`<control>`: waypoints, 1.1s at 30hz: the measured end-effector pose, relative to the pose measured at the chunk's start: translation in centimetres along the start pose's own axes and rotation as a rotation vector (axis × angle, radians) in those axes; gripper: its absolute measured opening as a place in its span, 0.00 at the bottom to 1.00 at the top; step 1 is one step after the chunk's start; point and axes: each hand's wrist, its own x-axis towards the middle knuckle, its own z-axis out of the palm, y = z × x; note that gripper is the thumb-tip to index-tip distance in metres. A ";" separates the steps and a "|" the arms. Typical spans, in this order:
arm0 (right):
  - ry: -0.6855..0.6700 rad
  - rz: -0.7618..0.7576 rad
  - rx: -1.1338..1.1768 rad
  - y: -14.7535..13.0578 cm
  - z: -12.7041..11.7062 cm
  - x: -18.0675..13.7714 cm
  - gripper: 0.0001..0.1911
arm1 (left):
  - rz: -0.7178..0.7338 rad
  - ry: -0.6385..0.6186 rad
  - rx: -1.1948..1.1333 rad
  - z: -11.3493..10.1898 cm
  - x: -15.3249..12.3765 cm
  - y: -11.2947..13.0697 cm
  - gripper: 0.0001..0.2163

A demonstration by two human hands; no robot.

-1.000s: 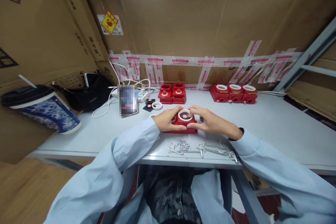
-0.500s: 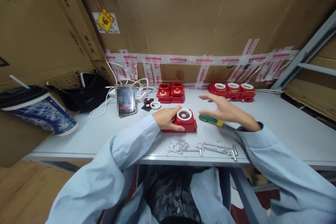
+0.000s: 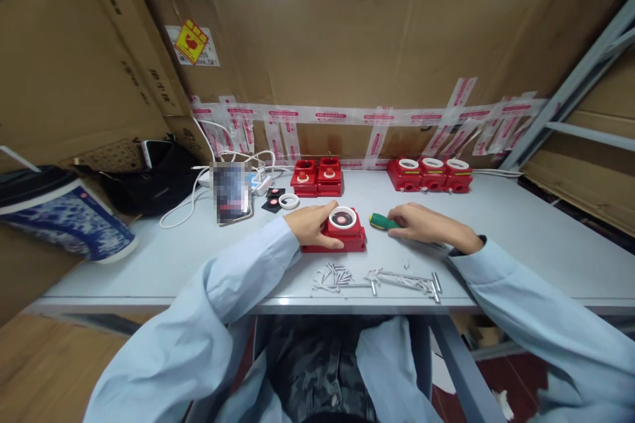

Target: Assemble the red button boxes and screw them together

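A red box with a white ring on top (image 3: 342, 230) lies on the grey table (image 3: 520, 238) straight ahead of me. My left hand (image 3: 312, 225) grips its left side, fingers curled around the edge. My right hand (image 3: 421, 223) rests on the table just right of the box, fingers closing over a screwdriver with a green and yellow handle (image 3: 381, 221), whose tip end sticks out toward the box. A scatter of screws (image 3: 337, 275) and metal pins (image 3: 407, 281) lies near the table's front edge.
Two red boxes (image 3: 317, 178) and a row of three ringed red boxes (image 3: 430, 174) stand at the back by the taped cardboard wall. A loose white ring (image 3: 288, 201), black parts, a phone (image 3: 231, 192), white cables, a black bag (image 3: 149, 182) and a blue-patterned cup (image 3: 64, 211) sit at left.
My right hand left the red box, swung out to the right and came down onto the screwdriver. My left hand stayed on the box.
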 end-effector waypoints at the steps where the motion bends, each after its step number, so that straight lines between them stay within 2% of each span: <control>1: 0.031 -0.011 -0.006 -0.1 -0.4 0.0 0.13 | -0.001 0.000 -0.003 0.0 0.0 0.0 0.28; 3: 0.180 -0.024 0.055 -0.4 -1.5 -0.2 0.11 | 0.007 0.003 -0.015 0.1 0.1 -0.1 0.28; 5: 0.410 -0.022 0.236 -1.0 -2.7 -0.6 0.11 | 0.018 0.011 -0.018 0.2 0.2 -0.2 0.28; 7: 0.642 0.000 0.570 -2.2 -3.4 -0.8 0.12 | 0.018 0.016 -0.006 0.2 0.2 -0.3 0.28; 8: 0.665 0.008 0.766 -2.8 -3.4 -0.8 0.12 | 0.014 0.017 -0.001 0.2 0.2 -0.3 0.28; 10: 0.627 -0.017 1.081 -4.2 -2.8 -0.4 0.13 | 0.014 0.020 -0.002 0.2 0.2 -0.3 0.29; 12: 0.476 0.001 1.213 -5.3 -1.5 0.3 0.12 | 0.026 0.025 -0.015 0.2 0.2 -0.4 0.29; 15: 0.371 0.037 1.235 -6.1 0.4 1.2 0.11 | 0.044 0.032 -0.035 0.3 0.2 -0.4 0.29; 18: 0.362 0.066 1.217 -6.3 1.3 1.6 0.09 | 0.045 0.038 -0.040 0.3 0.1 -0.4 0.28; 33: 0.297 0.046 1.180 -6.5 1.4 1.5 0.09 | 0.067 0.058 -0.080 0.3 0.1 -0.4 0.27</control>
